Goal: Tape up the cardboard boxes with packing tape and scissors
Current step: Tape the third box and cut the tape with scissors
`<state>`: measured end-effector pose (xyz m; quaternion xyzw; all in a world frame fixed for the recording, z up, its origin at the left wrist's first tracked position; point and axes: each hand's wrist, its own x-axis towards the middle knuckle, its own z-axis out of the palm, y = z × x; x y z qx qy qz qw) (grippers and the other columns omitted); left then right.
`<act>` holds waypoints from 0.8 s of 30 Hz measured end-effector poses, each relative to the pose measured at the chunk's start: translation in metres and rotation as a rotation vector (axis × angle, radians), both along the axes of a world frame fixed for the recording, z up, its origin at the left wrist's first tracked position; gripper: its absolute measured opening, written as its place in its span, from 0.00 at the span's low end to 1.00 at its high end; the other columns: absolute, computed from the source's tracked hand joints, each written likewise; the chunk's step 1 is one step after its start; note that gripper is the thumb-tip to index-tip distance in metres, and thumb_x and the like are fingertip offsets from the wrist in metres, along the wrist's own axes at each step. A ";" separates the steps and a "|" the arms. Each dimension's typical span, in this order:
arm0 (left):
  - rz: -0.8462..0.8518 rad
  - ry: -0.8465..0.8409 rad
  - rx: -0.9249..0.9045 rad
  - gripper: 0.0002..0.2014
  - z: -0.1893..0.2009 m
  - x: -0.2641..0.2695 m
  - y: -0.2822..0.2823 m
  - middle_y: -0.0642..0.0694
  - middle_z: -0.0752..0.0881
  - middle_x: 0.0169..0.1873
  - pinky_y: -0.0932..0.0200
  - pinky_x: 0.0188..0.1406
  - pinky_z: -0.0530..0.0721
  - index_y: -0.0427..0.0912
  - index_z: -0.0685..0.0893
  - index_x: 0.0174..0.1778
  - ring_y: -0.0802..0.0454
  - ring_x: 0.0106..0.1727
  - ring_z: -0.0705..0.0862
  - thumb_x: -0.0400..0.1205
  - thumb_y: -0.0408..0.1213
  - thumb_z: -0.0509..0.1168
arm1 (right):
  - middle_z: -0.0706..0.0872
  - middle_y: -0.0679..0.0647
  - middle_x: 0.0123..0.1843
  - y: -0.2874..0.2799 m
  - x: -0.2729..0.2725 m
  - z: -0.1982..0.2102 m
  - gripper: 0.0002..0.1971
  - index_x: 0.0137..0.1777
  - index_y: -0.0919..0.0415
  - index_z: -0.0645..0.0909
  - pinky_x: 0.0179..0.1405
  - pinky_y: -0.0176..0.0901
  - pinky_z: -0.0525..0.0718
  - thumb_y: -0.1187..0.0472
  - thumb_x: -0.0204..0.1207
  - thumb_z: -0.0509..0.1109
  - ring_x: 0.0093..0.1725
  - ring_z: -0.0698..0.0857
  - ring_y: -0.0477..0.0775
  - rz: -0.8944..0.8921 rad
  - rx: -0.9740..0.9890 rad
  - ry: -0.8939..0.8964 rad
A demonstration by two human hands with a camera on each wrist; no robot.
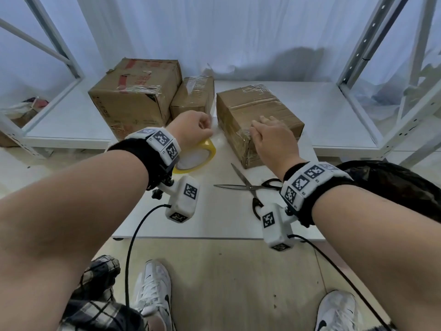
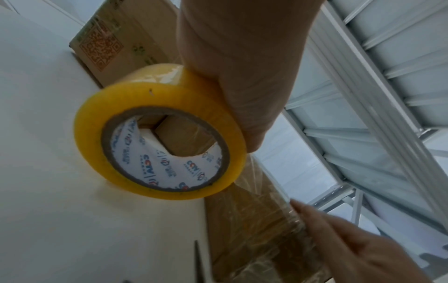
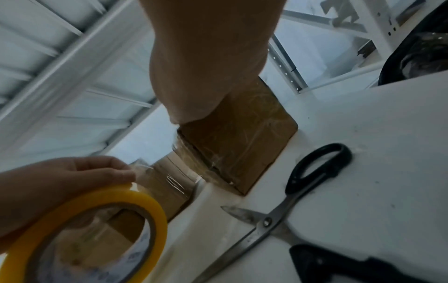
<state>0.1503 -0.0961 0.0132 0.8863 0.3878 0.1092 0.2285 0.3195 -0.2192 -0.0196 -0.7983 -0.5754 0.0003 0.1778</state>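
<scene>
My left hand grips a yellow roll of packing tape just above the white table, left of a small cardboard box. A clear strip of tape runs from the tape roll to the near left corner of the box. My right hand lies flat on the box top, fingers straight, pressing at that taped corner. The box carries several wrinkled layers of clear tape. Black-handled scissors lie with their blades apart on the table in front of the box, under my right wrist.
A large taped box and a smaller one stand at the back left. White metal shelf frames flank the low table. A black bag sits at the right. My feet are below the table's front edge.
</scene>
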 end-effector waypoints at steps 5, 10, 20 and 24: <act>0.017 -0.049 0.015 0.07 -0.021 -0.010 0.004 0.46 0.84 0.45 0.60 0.43 0.78 0.41 0.83 0.48 0.50 0.45 0.81 0.82 0.41 0.66 | 0.62 0.54 0.84 0.020 -0.009 -0.007 0.29 0.83 0.55 0.62 0.83 0.59 0.48 0.42 0.87 0.46 0.84 0.57 0.59 -0.084 -0.107 -0.102; 0.010 -0.070 0.109 0.07 -0.027 -0.005 0.007 0.47 0.78 0.53 0.56 0.53 0.77 0.44 0.84 0.48 0.50 0.50 0.79 0.82 0.43 0.66 | 0.60 0.56 0.85 0.024 -0.019 -0.015 0.27 0.85 0.57 0.56 0.81 0.64 0.49 0.48 0.88 0.47 0.84 0.58 0.63 -0.080 -0.158 -0.261; -0.145 0.326 0.410 0.15 -0.030 -0.002 -0.014 0.39 0.71 0.64 0.46 0.46 0.85 0.33 0.76 0.61 0.46 0.42 0.76 0.86 0.42 0.58 | 0.45 0.57 0.87 0.019 -0.019 -0.018 0.31 0.86 0.58 0.41 0.82 0.63 0.40 0.47 0.88 0.44 0.86 0.46 0.57 0.039 -0.177 -0.284; -0.160 0.361 0.264 0.12 -0.040 -0.004 -0.012 0.41 0.70 0.59 0.43 0.45 0.84 0.38 0.75 0.52 0.39 0.41 0.81 0.83 0.43 0.65 | 0.53 0.53 0.87 0.015 -0.004 -0.008 0.32 0.85 0.56 0.49 0.83 0.58 0.40 0.47 0.86 0.53 0.86 0.50 0.53 0.173 -0.129 -0.120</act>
